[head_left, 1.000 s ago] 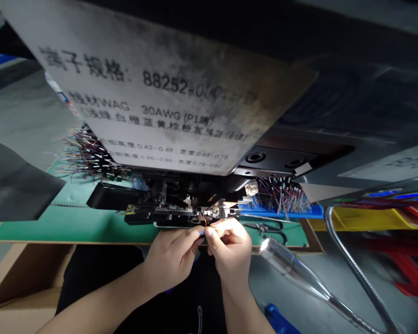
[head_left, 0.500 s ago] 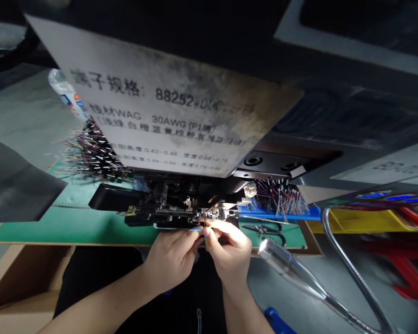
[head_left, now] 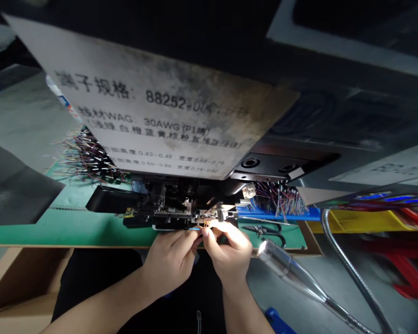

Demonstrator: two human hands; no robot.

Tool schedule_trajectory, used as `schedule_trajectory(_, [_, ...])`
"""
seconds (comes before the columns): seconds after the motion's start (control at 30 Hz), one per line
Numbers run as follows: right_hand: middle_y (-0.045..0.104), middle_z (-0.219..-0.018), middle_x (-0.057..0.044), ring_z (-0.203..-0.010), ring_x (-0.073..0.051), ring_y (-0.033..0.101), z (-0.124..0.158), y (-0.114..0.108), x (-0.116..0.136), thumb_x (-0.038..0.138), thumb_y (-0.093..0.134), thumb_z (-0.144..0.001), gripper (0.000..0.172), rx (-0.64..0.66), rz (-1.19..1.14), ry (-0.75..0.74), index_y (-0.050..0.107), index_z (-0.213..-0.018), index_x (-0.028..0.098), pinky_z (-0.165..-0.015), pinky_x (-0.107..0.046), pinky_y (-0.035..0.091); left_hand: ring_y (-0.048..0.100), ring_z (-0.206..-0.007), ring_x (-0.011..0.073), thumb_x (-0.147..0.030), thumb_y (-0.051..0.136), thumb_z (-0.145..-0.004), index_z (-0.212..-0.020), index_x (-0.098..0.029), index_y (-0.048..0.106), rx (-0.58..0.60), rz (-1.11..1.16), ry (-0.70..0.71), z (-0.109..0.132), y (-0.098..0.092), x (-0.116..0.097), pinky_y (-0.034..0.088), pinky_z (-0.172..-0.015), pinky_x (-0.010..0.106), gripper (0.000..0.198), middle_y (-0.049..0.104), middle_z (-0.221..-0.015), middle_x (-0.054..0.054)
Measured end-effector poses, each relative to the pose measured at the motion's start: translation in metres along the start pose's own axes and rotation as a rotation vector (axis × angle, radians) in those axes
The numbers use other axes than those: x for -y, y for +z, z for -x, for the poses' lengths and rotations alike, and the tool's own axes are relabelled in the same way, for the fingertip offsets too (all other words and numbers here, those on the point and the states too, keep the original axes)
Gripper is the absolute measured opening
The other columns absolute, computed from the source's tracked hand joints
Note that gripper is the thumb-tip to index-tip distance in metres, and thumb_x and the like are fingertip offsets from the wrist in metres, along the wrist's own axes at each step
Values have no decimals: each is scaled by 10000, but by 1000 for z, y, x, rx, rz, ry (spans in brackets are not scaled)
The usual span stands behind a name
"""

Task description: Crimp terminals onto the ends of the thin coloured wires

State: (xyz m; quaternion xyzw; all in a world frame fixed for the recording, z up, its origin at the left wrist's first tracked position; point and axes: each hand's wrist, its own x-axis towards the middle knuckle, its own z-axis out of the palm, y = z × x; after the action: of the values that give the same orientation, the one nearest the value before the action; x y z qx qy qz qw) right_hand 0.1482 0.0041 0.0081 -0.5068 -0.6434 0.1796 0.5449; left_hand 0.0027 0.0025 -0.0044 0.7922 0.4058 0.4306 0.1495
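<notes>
My left hand (head_left: 170,262) and my right hand (head_left: 228,255) meet just below the metal head of a wire crimping machine (head_left: 174,208). Their fingertips pinch thin wire, with a blue piece (head_left: 195,228) at the left fingers and an orange strand (head_left: 205,223) at the right ones. The wire ends are tiny and partly hidden by my fingers. Lamp glare washes out my right fingers. A printed terminal-specification plate (head_left: 142,111) hangs above the machine, reading 88252 and 30AWG.
Bundles of multicoloured wires (head_left: 87,157) stick out to the left, and more (head_left: 278,199) stand in a blue rack (head_left: 278,214). Scissors (head_left: 264,230) lie on a green mat (head_left: 73,229). A gooseneck lamp (head_left: 285,264) reaches in at the right. A cardboard box (head_left: 21,287) sits at lower left.
My fingertips have shifted slightly closer to the machine head, still pinching the wire. The view has drifted a little, moving the plate and machine slightly in the picture.
</notes>
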Motion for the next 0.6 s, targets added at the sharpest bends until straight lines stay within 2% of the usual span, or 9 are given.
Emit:
schedule_trajectory(0.1, [537,-542,53,-463,-108,484,3,1,-1,119,686,-807,88,-4,-15,13,690,-869,181,-486,-242,458,709,-686,176,-56,473,-889,-894,-167,648,0,-17,8,2,0,2,578,-650,270,207,730,-755,39])
schedule_trajectory(0.23, [475,-512,71,-444,-105,458,6,1,1,168,690,-808,49,-8,-38,113,657,-840,183,-462,-232,448,729,-730,177,-47,479,-883,-1001,-164,650,-35,-16,66,3,0,4,596,-678,264,238,753,-824,45])
schedule_trajectory(0.33, [489,-500,60,-467,-123,499,6,2,1,183,670,-823,22,26,-80,155,651,-811,184,-462,-236,451,734,-751,181,-50,484,-884,-1014,-175,660,-19,-2,74,2,0,5,601,-697,261,251,756,-832,46])
schedule_trajectory(0.47, [555,-518,29,-538,-157,578,5,1,0,171,632,-844,75,33,-118,152,660,-776,187,-505,-260,486,730,-756,195,-53,480,-882,-960,-173,672,36,10,31,1,-1,6,596,-699,279,239,750,-817,58])
schedule_trajectory(0.6, [555,-503,46,-473,-139,541,7,0,-3,176,658,-834,79,44,-114,128,697,-901,185,-472,-254,472,731,-766,192,-60,494,-894,-996,-175,666,16,12,44,3,-2,4,591,-708,283,230,754,-842,53])
